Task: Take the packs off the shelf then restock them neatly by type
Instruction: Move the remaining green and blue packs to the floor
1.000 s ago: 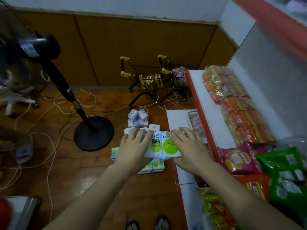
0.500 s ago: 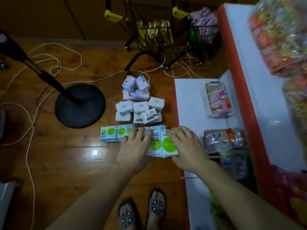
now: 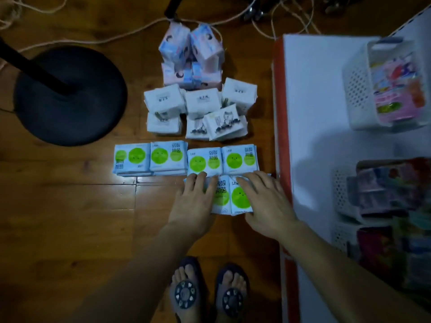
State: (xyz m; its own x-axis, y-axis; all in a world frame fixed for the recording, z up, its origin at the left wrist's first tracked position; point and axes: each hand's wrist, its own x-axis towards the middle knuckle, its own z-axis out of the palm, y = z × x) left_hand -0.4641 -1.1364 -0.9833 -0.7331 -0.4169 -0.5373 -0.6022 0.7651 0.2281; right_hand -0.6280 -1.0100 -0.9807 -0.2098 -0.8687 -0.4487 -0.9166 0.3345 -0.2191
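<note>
Both arms reach down over the wooden floor. The left hand and right hand lie flat, fingers spread, apparently pressing the green-dot packs from either side, just beside the shelf edge.

The two green-dot packs nearest the feet are partly covered by the left hand and right hand. The fan pole is cut off at the left edge. Baskets on the shelf are blurred, their contents unreadable.
</note>
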